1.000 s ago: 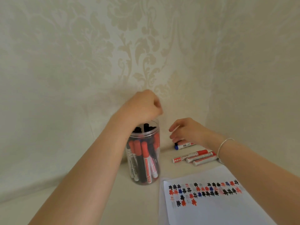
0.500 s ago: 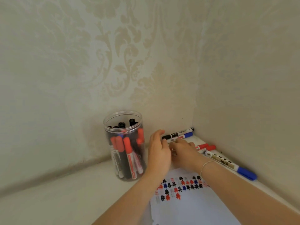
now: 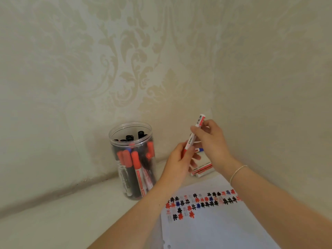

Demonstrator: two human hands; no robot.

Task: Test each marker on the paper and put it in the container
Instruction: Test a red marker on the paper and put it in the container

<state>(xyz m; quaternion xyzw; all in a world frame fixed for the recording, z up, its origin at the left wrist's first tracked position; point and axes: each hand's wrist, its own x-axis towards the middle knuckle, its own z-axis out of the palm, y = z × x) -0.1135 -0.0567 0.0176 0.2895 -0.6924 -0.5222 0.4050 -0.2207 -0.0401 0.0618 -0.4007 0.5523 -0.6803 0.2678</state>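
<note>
Both hands holding red marker (image 3: 193, 136) tilted above desk's back edge, right of container (image 3: 133, 169). Left hand (image 3: 179, 159) pinching cap end, right hand (image 3: 210, 141) gripping barrel. Risk: cap popping free suddenly, tip smearing fingers or marker dropping onto paper (image 3: 215, 227).

Soft, even, warm light; faint shadows fall left of the clear jar (image 3: 133, 159). Wide-angle bending at edges. Marks on the paper (image 3: 215, 223) slightly blurred.
</note>
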